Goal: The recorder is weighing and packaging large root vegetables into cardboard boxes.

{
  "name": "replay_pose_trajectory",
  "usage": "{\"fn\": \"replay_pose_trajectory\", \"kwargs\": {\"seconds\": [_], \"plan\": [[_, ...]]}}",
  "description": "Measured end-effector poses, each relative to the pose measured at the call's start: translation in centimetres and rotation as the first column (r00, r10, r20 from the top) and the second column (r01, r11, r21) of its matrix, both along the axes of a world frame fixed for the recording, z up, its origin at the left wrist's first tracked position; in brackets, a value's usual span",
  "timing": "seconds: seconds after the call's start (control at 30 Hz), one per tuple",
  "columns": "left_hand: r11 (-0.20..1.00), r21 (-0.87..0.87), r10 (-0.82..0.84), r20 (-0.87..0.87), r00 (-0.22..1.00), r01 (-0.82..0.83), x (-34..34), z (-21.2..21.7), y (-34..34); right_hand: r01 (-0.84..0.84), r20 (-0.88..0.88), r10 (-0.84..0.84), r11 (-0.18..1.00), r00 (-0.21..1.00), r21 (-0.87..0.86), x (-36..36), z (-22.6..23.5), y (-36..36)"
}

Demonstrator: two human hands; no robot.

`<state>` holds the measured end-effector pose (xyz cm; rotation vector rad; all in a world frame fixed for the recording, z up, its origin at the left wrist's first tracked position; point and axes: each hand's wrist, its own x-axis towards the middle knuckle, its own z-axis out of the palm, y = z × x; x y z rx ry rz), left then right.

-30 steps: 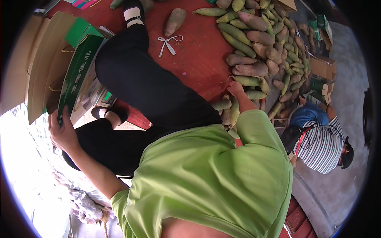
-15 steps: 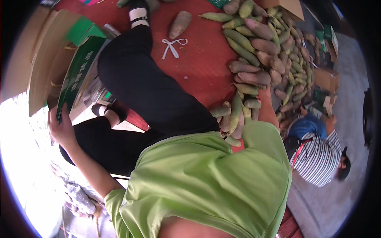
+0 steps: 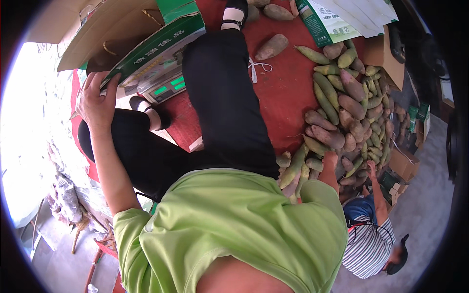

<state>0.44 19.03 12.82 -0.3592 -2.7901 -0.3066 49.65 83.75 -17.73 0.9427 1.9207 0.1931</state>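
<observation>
My left hand (image 3: 97,100) is closed over the near edge of an open green cardboard box (image 3: 161,51), thumb on the outside. The box stands on a weighing scale (image 3: 165,91) with lit green displays. On the right, my right hand (image 3: 330,158) reaches down to the near side of a heap of root vegetables (image 3: 352,128). Some are long and green, others thick and brownish pink. The fingers of that hand are mostly hidden, so I cannot see whether it holds one. Beside it lies a long green radish (image 3: 294,168).
A co-worker in a striped shirt (image 3: 373,246) bends at the right, a hand (image 3: 371,168) at the heap. Green-and-white cartons (image 3: 337,22) and a brown box (image 3: 383,58) stand beyond it. On the red floor (image 3: 281,107) lie a loose root (image 3: 272,47) and white string (image 3: 254,70).
The view has swung, shifting the scene. My left hand still grips the box edge. My right hand stays by the heap. The co-worker's arm now reaches up to the heap.
</observation>
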Motion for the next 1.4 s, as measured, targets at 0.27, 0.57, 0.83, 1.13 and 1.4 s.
{"fn": "replay_pose_trajectory", "kwargs": {"seconds": [0.27, 0.57, 0.83, 1.13, 1.4], "plan": [[0.999, -0.025, -0.029, -0.059, 0.998, 0.028, 0.4, 0.8, -0.3, 0.754, -0.644, -0.582, 0.078, -0.497, -0.653, -5.4, 2.4, -3.5], [0.999, -0.041, -0.014, -0.032, 0.999, 0.013, 0.2, 1.4, -0.3, 0.584, -0.637, -0.377, 0.259, -0.672, -0.769, -10.1, 9.5, -8.5], [0.994, -0.006, -0.105, -0.001, 0.994, 0.105, 0.8, 1.6, -0.7, 0.356, -0.554, -0.379, 0.479, -0.741, -0.803, -19.3, 17.6, -13.5], [0.984, -0.018, -0.178, 0.014, 0.984, 0.178, 1.2, 1.5, -1.7, -0.472, -0.32, -0.813, 0.552, -0.486, -0.688, -35.7, 28.8, -21.8], [0.98, 0.032, -0.196, 0.048, 0.979, 0.195, 1.5, 2.0, -2.2, -0.898, -0.184, -0.983, 0.076, 0.006, -0.433, -49.8, 40.7, -29.6]]}}
